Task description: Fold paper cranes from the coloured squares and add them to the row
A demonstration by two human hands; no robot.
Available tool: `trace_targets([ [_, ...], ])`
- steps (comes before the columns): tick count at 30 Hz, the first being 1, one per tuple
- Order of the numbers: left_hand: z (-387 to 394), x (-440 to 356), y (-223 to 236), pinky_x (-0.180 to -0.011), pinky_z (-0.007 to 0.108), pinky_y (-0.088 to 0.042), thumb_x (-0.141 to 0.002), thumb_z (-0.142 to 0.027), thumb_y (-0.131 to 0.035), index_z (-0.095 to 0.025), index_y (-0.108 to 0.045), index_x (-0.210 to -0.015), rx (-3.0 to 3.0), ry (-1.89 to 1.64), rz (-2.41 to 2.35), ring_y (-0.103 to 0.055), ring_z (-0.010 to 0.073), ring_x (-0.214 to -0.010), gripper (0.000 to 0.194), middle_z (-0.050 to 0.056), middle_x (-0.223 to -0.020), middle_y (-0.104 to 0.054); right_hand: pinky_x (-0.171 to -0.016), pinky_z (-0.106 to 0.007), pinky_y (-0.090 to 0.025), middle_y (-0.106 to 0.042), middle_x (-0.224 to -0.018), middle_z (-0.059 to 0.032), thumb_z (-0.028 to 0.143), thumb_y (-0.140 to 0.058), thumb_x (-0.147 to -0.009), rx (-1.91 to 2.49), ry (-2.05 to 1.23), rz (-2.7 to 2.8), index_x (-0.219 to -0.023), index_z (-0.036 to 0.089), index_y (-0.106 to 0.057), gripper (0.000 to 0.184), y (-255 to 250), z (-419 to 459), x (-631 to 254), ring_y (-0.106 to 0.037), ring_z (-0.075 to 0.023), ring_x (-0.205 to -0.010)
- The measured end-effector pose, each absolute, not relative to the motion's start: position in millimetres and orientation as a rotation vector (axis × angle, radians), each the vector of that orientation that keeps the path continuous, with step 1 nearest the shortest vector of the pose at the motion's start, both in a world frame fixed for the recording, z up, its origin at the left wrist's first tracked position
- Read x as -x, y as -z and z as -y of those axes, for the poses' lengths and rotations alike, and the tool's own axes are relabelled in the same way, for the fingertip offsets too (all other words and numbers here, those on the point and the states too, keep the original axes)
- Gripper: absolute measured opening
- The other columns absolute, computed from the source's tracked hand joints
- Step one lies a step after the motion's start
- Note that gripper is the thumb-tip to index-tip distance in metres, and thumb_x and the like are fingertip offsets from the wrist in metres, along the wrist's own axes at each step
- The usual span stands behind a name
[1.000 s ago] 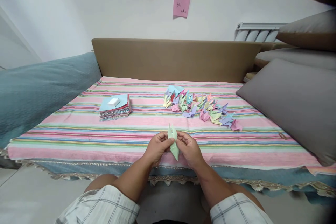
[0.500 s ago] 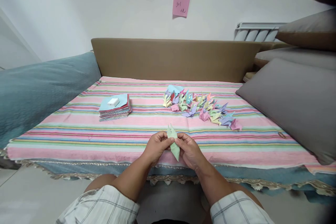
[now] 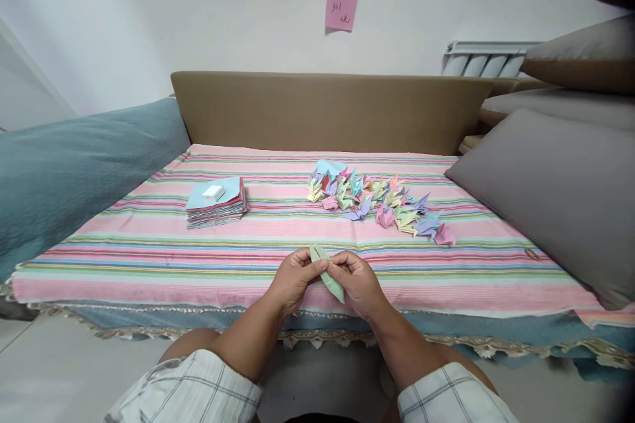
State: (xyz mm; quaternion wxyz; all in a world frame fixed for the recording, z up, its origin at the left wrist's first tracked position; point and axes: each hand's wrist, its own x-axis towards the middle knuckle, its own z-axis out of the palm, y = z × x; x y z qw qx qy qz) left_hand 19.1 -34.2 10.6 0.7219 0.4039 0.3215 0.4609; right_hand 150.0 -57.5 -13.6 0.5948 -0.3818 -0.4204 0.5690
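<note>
A pale green piece of folded origami paper [image 3: 333,286], narrow and pointed, is pinched between my two hands above the front of the striped cloth. My left hand [image 3: 294,277] grips its left side with thumb and fingers. On the other side, my right hand [image 3: 358,282] is closed on it, the thumbs nearly meeting over the middle. Its split upper end points up and to the left, the single tip down and to the right. Beyond the hands lies a cluster of many-coloured paper cranes [image 3: 385,215].
A stack of coloured paper squares [image 3: 214,217] stands to the left, a small white box [image 3: 213,193] on top. Behind the cranes lies a light blue paper [image 3: 331,167]. Grey cushions [image 3: 550,192] pile up on the right. A small brown object [image 3: 532,254] rests near them.
The green paper has tilted, its upper end swinging left and its lower tip right. Both hands keep their hold in nearly the same place.
</note>
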Motion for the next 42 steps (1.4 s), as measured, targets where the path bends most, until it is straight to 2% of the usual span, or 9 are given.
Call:
trace_targets([
  [13, 37.1, -22.1, -13.8, -0.062, 0.024, -0.046, -0.049, -0.030, -0.084, -0.012, -0.063, -0.066, -0.801, -1.018, -0.733, -0.056, 0.0107, -0.059, 0.033, 0.000, -0.062, -0.062, -0.056, -0.024, -0.041, -0.063, -0.067, 0.0011, 0.043, -0.072, -0.065, 0.908, -1.324, 1.037, -0.076, 0.018, -0.063, 0.028, 18.3, 57.4, -152.7, -0.053, -0.0120, -0.059],
  [19, 35.7, -22.7, -12.1, -0.058, 0.023, -0.044, -0.051, -0.032, -0.083, -0.012, -0.061, -0.065, -0.790, -1.056, -0.743, -0.053, 0.0090, -0.055, 0.033, -0.002, -0.059, -0.059, -0.050, -0.023, -0.034, -0.059, -0.059, 0.0037, 0.042, -0.073, -0.063, 0.949, -1.304, 1.037, -0.068, 0.018, -0.060, 0.028, 19.6, 56.6, -151.3, -0.047, -0.0095, -0.051],
  [24, 34.2, -23.4, -10.1, -0.055, 0.020, -0.043, -0.052, -0.030, -0.082, -0.012, -0.059, -0.061, -0.748, -1.084, -0.728, -0.051, 0.0068, -0.052, 0.031, -0.004, -0.055, -0.056, -0.050, -0.022, -0.033, -0.056, -0.058, 0.0048, 0.039, -0.073, -0.065, 0.940, -1.297, 1.047, -0.068, 0.018, -0.059, 0.025, 22.5, 56.9, -151.4, -0.044, -0.0081, -0.051],
  [31, 36.0, -25.0, -10.7, -0.053, 0.020, -0.042, -0.046, -0.029, -0.085, -0.012, -0.056, -0.053, -0.754, -1.068, -0.775, -0.051, 0.0073, -0.050, 0.034, -0.003, -0.051, -0.057, -0.062, -0.024, -0.040, -0.063, -0.072, 0.0012, 0.038, -0.071, -0.068, 0.899, -1.312, 1.085, -0.080, 0.018, -0.064, 0.024, 21.3, 56.9, -150.5, -0.053, -0.0118, -0.064],
  [35, 36.2, -24.3, -12.5, -0.054, 0.021, -0.043, -0.048, -0.031, -0.084, -0.012, -0.054, -0.055, -0.759, -1.060, -0.757, -0.051, 0.0074, -0.050, 0.035, -0.003, -0.052, -0.056, -0.057, -0.023, -0.037, -0.060, -0.065, 0.0027, 0.039, -0.072, -0.067, 0.931, -1.296, 1.063, -0.070, 0.018, -0.063, 0.023, 24.6, 55.9, -150.4, -0.049, -0.0103, -0.058],
  [42, 33.7, -25.1, -8.5, -0.051, 0.020, -0.041, -0.047, -0.030, -0.085, -0.013, -0.050, -0.054, -0.744, -1.089, -0.769, -0.049, 0.0061, -0.047, 0.039, -0.004, -0.050, -0.055, -0.053, -0.023, -0.033, -0.057, -0.061, 0.0039, 0.039, -0.072, -0.066, 0.933, -1.317, 1.066, -0.071, 0.018, -0.062, 0.024, 27.2, 56.3, -150.3, -0.044, -0.0088, -0.054],
])
